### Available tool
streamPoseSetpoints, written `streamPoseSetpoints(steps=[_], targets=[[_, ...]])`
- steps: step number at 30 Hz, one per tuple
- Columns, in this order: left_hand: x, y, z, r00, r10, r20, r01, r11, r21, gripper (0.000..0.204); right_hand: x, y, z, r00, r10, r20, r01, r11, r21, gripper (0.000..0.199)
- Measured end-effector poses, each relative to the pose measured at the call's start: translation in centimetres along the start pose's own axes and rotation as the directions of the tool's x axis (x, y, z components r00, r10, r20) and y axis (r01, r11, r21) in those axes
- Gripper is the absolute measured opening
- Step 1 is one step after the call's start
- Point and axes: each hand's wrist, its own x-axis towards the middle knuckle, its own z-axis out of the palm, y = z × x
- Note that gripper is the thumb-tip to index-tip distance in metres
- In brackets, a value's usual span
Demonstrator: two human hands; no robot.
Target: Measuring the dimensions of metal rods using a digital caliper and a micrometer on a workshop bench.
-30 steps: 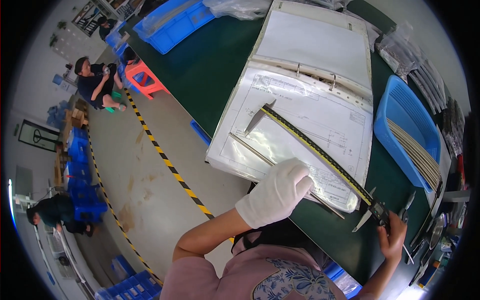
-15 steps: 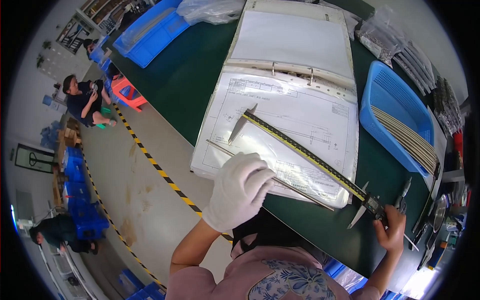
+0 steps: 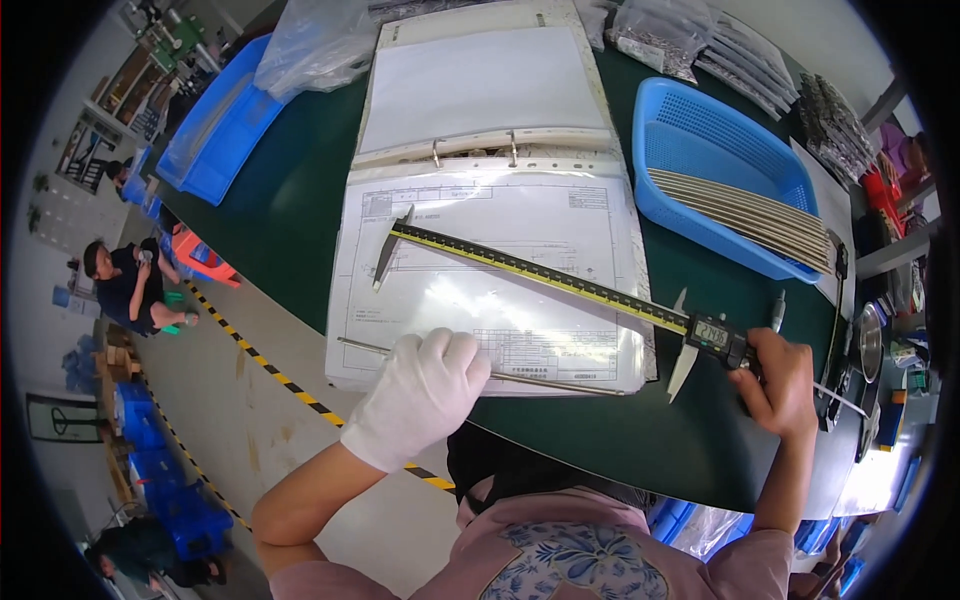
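Observation:
My left hand (image 3: 425,390), in a white glove, is closed around a thin metal rod (image 3: 560,384), whose ends stick out on both sides. It holds the rod over the lower edge of a technical drawing (image 3: 470,300) in a clear sleeve. My bare right hand (image 3: 783,380) grips the display end of a long digital caliper (image 3: 540,270) with a black and yellow beam. The caliper's jaws stand wide apart, with nothing between them. Its beam slants over the drawing, the far jaw at the upper left. The rod lies nearer to me than the beam, apart from it.
An open ring binder (image 3: 480,95) carries the drawing on a green table (image 3: 560,430). At the right, a blue basket (image 3: 665,215) holds several rods (image 3: 740,215). Bagged parts (image 3: 745,65) lie behind it. A blue bin (image 3: 205,170) stands far left. Two people sit beyond the table.
My view has turned, so the binder and basket appear farther left and the binder straighter. The caliper and rod look more level, and the caliper's display faces me more. Both hands keep their holds.

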Motion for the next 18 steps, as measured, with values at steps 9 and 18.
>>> streamPoseSetpoints(steps=[9, 18], targets=[[-3.5, -3.6, -1.5, 0.639, -0.565, -0.522, 0.316, 0.812, -0.491, 0.012, -2.6, -0.1, -4.2, 0.980, 0.126, -0.157, -0.144, 0.983, -0.111, 0.033], [2.2, -4.3, -2.8, 0.521, -0.818, 0.245, 0.378, -0.036, -0.925, 0.030, -6.2, -0.8, -3.0, 0.975, -0.059, -0.212, 0.006, 0.970, -0.241, 0.034]])
